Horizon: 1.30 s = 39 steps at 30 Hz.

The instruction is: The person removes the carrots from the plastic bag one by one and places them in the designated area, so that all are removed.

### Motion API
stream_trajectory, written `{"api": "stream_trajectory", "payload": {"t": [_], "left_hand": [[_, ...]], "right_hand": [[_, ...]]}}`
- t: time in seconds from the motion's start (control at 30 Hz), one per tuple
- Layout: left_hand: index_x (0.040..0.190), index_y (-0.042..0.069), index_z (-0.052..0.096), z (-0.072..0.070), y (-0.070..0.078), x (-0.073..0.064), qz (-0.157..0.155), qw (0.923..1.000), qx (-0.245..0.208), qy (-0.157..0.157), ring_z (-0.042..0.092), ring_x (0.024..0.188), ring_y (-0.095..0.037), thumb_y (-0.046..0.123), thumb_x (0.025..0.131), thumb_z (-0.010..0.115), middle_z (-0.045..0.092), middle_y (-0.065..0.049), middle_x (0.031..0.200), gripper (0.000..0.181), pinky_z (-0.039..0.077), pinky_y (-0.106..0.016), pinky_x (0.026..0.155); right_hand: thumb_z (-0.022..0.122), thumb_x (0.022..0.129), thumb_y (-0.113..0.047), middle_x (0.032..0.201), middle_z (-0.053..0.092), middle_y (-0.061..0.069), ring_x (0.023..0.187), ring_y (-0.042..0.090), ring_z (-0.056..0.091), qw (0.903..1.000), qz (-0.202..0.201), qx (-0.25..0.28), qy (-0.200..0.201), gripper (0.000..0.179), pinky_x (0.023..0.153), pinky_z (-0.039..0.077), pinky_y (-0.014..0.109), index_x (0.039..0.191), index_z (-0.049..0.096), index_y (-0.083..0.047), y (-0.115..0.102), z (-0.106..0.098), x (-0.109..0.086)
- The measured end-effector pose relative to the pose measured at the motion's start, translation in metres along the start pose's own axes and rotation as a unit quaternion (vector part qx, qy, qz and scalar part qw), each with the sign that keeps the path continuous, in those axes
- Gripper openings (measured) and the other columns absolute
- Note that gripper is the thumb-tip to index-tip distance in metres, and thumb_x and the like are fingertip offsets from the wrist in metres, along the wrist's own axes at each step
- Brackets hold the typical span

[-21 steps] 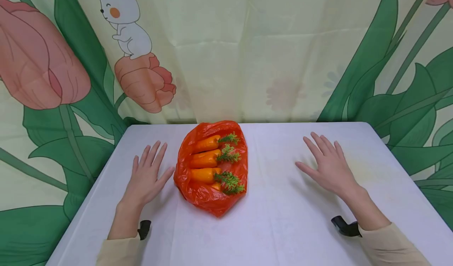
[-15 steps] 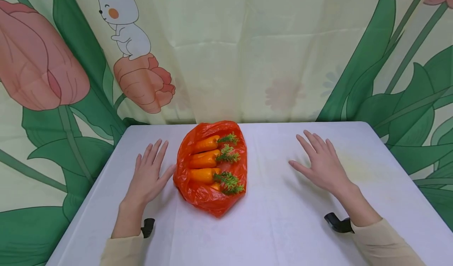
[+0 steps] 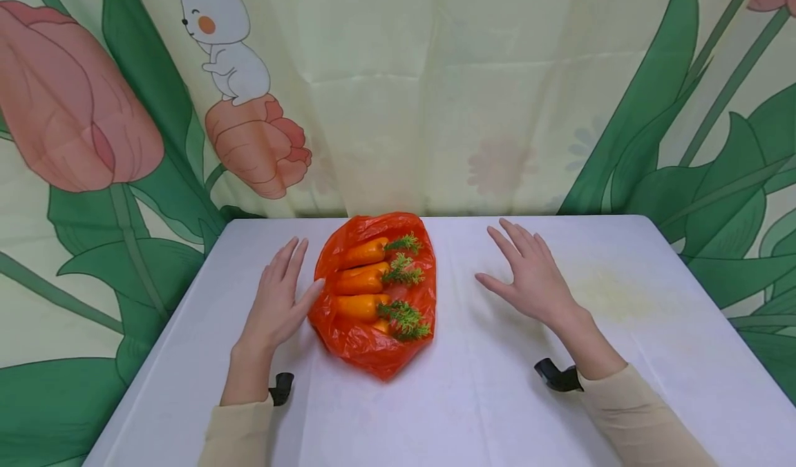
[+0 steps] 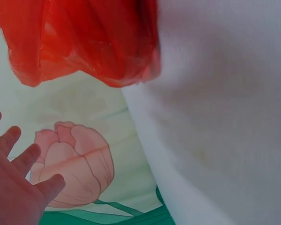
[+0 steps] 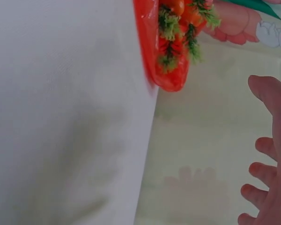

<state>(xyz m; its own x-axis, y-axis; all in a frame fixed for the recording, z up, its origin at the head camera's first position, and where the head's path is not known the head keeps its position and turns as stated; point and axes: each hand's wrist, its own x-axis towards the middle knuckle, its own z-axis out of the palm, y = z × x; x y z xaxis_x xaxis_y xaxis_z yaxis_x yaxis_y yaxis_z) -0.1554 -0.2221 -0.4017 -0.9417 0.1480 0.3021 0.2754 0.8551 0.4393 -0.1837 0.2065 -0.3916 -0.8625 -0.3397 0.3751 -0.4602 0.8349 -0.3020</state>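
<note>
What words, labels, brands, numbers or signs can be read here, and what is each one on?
None: no lettering or numbers show on the red bag, the carrots, the white tabletop or the beige sleeves.
The patterned backdrop bears only drawings, no writing.

Glossy, crinkled plastic it looked, that red bag (image 3: 367, 355)! The carrots (image 3: 361, 282) shone smooth, while the worktop (image 3: 460, 398) had a matt, cloth-like finish.

The kind of room cannot be told: a white-covered desk (image 3: 460, 412) fills the lower middle of the head view, before pale cloth (image 3: 485, 87) printed with a tulip (image 3: 83, 104) and rabbit (image 3: 219, 21), upper left.
</note>
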Motion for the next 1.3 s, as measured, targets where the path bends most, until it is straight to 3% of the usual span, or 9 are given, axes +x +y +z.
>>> {"api": "stream_trajectory", "payload": {"t": [0.13, 0.37, 0.8, 1.3], "left_hand": [[0.163, 0.022, 0.018, 0.003, 0.002, 0.002, -0.011, 0.9998, -0.014, 0.000, 0.019, 0.148, -0.037, 0.045, 0.097, 0.059, 0.016, -0.010, 0.166, 0.081, 0.015, -0.068, 0.115], [0.164, 0.025, 0.013, 0.010, 0.005, 0.006, -0.036, 0.9987, -0.036, -0.004, 0.021, 0.148, -0.037, 0.044, 0.097, 0.060, 0.013, -0.007, 0.167, 0.083, 0.026, -0.068, 0.111], [0.164, 0.027, 0.008, 0.022, 0.008, 0.010, -0.081, 0.9933, -0.075, -0.032, 0.015, 0.151, -0.035, 0.047, 0.098, 0.058, 0.008, -0.005, 0.168, 0.085, 0.026, -0.066, 0.112], [0.164, 0.032, 0.005, 0.027, 0.009, 0.014, -0.109, 0.9863, -0.112, -0.054, 0.017, 0.150, -0.037, 0.050, 0.098, 0.057, 0.010, -0.010, 0.167, 0.085, 0.027, -0.068, 0.109]], "right_hand": [[0.074, 0.090, -0.038, 0.158, 0.032, 0.021, 0.144, 0.039, 0.028, 1.0000, 0.003, 0.005, -0.008, 0.080, 0.118, 0.014, 0.062, 0.154, 0.040, -0.005, -0.008, 0.004, 0.008], [0.073, 0.090, -0.039, 0.160, 0.029, 0.019, 0.145, 0.040, 0.027, 0.9996, -0.001, 0.025, -0.016, 0.080, 0.118, 0.014, 0.061, 0.155, 0.039, -0.006, -0.021, 0.011, 0.019], [0.074, 0.089, -0.041, 0.162, 0.028, 0.016, 0.146, 0.039, 0.026, 0.9981, -0.020, 0.057, -0.014, 0.082, 0.119, 0.013, 0.058, 0.155, 0.039, -0.009, -0.043, 0.020, 0.035], [0.075, 0.090, -0.039, 0.162, 0.029, 0.013, 0.145, 0.034, 0.030, 0.9928, -0.064, 0.101, -0.013, 0.079, 0.117, 0.026, 0.053, 0.155, 0.041, -0.009, -0.068, 0.035, 0.050]]}}
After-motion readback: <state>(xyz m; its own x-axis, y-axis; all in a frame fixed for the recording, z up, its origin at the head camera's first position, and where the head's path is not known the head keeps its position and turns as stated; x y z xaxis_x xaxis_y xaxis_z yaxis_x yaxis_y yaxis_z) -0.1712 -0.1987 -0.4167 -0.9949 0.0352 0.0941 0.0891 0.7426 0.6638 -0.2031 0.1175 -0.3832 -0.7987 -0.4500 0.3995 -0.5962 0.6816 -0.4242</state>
